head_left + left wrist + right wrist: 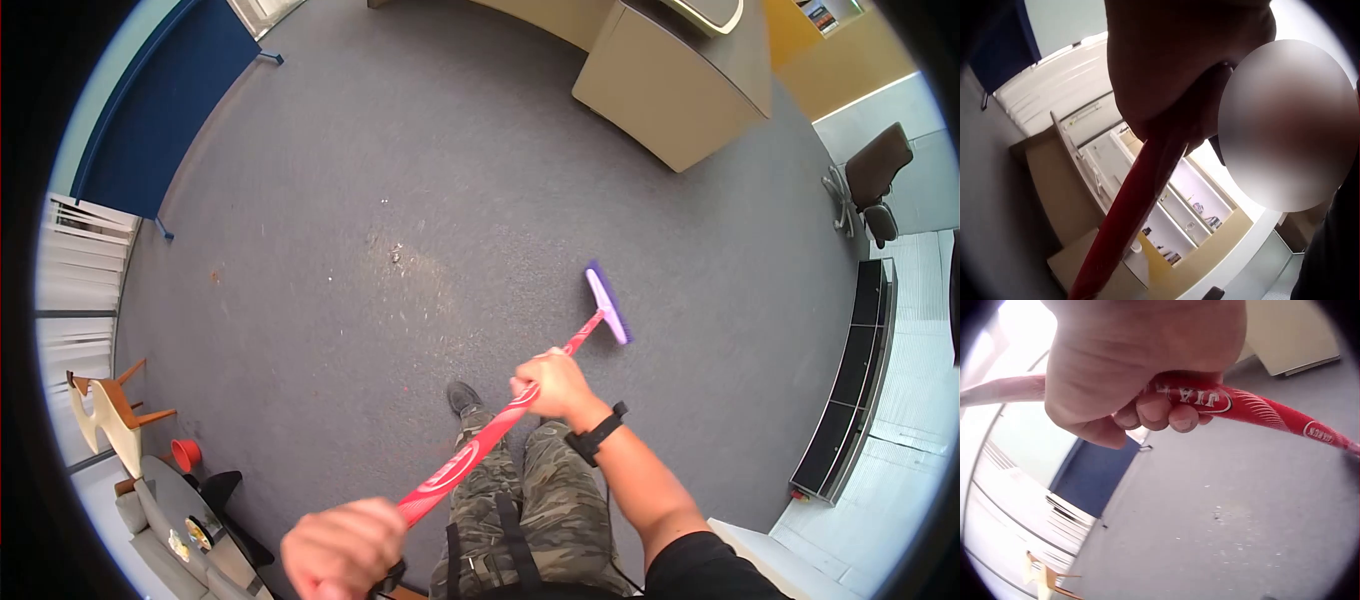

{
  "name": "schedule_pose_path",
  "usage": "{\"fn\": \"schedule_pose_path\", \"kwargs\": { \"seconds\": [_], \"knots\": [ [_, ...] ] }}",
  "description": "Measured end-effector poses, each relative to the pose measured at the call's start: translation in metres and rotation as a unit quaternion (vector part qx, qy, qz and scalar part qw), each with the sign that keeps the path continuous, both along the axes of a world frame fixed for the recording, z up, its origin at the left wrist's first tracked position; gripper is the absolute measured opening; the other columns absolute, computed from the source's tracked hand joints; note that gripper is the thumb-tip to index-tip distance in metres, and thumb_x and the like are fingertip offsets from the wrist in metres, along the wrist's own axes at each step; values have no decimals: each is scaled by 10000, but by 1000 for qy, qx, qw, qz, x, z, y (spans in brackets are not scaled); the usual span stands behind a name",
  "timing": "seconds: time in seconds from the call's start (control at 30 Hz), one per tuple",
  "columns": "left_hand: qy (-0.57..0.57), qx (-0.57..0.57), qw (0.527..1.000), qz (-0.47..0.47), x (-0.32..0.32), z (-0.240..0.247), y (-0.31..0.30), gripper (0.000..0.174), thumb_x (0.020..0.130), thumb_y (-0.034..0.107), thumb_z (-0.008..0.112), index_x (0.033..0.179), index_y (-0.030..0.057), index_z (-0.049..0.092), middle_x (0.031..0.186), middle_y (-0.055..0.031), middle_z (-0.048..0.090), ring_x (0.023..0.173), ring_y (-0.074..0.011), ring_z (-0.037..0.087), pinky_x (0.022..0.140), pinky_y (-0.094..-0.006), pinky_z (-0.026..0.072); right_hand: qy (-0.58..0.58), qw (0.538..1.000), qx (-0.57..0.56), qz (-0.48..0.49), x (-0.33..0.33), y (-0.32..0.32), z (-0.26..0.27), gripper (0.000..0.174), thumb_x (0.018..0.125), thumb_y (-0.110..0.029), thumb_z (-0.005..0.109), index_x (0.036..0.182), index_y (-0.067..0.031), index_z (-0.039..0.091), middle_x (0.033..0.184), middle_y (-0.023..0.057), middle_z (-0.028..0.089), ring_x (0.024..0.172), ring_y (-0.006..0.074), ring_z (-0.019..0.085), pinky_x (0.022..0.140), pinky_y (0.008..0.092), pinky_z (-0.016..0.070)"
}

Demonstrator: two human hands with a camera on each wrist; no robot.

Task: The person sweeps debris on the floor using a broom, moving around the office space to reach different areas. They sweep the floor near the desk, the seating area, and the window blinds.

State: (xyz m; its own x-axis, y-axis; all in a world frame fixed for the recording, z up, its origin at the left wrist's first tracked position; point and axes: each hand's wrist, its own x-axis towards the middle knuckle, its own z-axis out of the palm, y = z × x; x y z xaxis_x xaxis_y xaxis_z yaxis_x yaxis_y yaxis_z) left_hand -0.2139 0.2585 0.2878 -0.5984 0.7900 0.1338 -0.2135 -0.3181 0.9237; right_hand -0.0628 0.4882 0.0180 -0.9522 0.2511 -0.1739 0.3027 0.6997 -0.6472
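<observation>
A red broom handle (463,462) crosses the head view diagonally, ending in a pink and purple broom head (606,303) on the grey floor at right. My left hand (343,549) grips its upper end at the bottom left; in the left wrist view that hand (1179,62) is dark around the red handle (1125,219). Lower on the handle, my right hand (558,385) curls round it, and its fingers show wrapped under the handle in the right wrist view (1147,369). Pale debris (400,262) lies scattered on the floor left of the broom head.
A beige desk (665,85) stands at the upper right, a blue panel (165,105) at the upper left. Along the left are a wooden chair (118,410) and a red bucket (186,455); on the right, an office chair (876,180) and a black low cabinet (848,390). My shoe (462,397) is near the debris.
</observation>
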Motion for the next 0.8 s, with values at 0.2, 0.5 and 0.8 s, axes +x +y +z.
{"fn": "schedule_pose_path", "kwargs": {
  "seconds": [0.2, 0.5, 0.8],
  "knots": [
    [103, -10, 994, 26, -7, -6, -22, 554, 957, 470, 651, 591, 108, 447, 526, -27, 432, 470, -212, 408, 576, -398, 368, 64, 990, -24, 122, -79, -14, -21, 191, 724, -320, 721, 646, -158, 657, 677, 83, 679, 706, 325, 677, 684, 458, 465],
    [171, 74, 982, 10, -29, 72, -47, 455, 961, 327, 641, 583, 164, 445, 463, 28, 420, 394, -128, 401, 502, -292, 307, 171, 978, -86, 86, -118, -49, 61, 266, 828, -274, 674, 624, -122, 596, 641, 91, 640, 688, 323, 658, 723, 437, 450],
    [-2, -3, 1000, 21, -25, -6, -14, 516, 994, 371, 632, 577, 138, 438, 490, 11, 451, 420, -171, 427, 518, -346, 365, -49, 998, -37, -11, -5, -46, -1, 165, 789, -309, 669, 669, -198, 654, 673, 60, 667, 716, 303, 674, 712, 447, 441]
  ]
}}
